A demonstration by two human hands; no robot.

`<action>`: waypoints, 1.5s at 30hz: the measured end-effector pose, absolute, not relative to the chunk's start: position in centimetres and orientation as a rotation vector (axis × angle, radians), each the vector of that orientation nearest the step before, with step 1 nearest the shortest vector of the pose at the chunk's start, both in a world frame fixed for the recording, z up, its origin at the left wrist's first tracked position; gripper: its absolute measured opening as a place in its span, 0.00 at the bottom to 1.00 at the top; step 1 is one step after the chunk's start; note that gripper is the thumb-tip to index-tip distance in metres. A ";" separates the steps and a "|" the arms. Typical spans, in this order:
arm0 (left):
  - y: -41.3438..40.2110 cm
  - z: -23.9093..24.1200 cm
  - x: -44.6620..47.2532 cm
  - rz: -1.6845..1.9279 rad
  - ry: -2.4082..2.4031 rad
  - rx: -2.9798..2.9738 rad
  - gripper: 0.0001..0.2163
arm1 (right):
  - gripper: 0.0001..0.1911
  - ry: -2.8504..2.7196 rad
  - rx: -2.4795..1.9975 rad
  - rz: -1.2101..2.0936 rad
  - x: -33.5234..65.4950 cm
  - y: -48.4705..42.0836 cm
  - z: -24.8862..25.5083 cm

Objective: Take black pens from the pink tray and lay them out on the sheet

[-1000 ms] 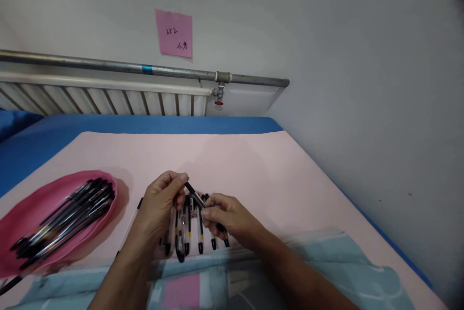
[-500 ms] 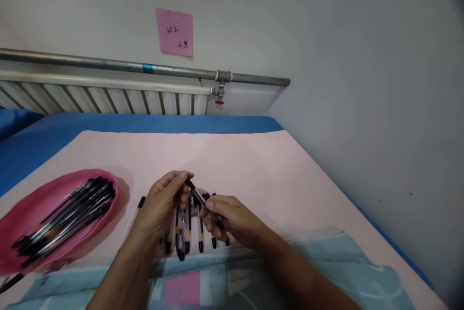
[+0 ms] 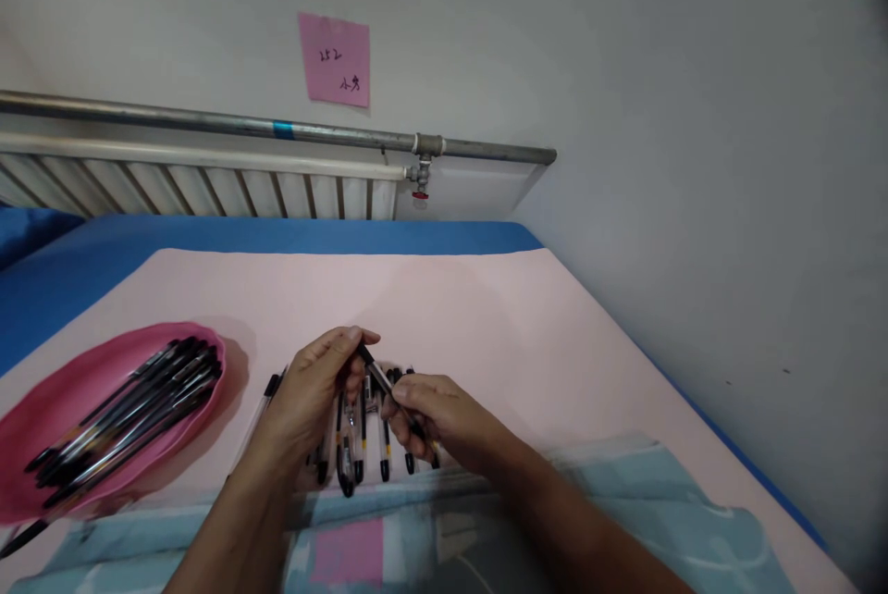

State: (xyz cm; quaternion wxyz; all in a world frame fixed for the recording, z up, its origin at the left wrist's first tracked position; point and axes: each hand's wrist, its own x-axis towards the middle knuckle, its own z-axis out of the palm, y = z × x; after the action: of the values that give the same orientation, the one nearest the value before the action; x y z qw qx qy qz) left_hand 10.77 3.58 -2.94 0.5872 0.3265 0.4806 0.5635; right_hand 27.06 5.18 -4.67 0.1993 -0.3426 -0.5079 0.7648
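Note:
Between my two hands a pen (image 3: 378,376) with a clear barrel and black ends is held at a slant. My left hand (image 3: 320,381) pinches its upper black end with thumb and fingers. Lower down the barrel, my right hand (image 3: 434,409) is closed around the pen. Beneath both hands several similar pens (image 3: 385,446) lie side by side, black ends toward me, partly hidden by my fingers. Beside my left wrist more pens (image 3: 264,402) show, mostly covered by the forearm.
A pink oval basin (image 3: 90,363) full of black pens (image 3: 149,414) stands at the left. The pink sheet (image 3: 555,344) lies over a blue surface (image 3: 347,236). Blue patterned fabric (image 3: 645,492) runs along the near edge. Behind are a radiator (image 3: 228,191) and a metal pipe (image 3: 173,117).
Very little differs. My left hand has shifted slightly to the right at the pen's upper end, and a bit more of the pens beside its wrist shows.

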 end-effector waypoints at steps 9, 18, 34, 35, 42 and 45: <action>3.7 -3.0 10.8 1.348 1.162 0.711 0.14 | 0.12 -1.515 -1.025 2.000 26.8 5.1 -4.9; 3.6 -3.0 11.0 1.331 1.189 0.729 0.14 | 0.10 -1.501 -1.036 2.071 26.9 5.0 -4.7; 3.6 -3.2 11.0 1.296 1.208 0.771 0.15 | 0.09 -1.524 -1.003 2.017 26.8 4.9 -5.1; 3.6 -3.3 11.0 1.292 1.210 0.777 0.15 | 0.09 -1.543 -1.016 1.985 26.8 4.9 -5.2; 3.7 -3.3 11.1 1.271 1.194 0.794 0.15 | 0.10 -1.602 -0.991 2.033 27.0 4.9 -5.0; 3.7 -3.2 11.0 1.272 1.181 0.785 0.15 | 0.13 -1.534 -0.914 2.107 27.0 4.9 -4.9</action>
State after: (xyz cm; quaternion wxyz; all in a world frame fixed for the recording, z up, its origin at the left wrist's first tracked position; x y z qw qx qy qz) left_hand 11.05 3.70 -3.22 0.5797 0.3359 0.5053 0.5439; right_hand 26.98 4.92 -4.86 0.1888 -0.3251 -0.5453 0.7492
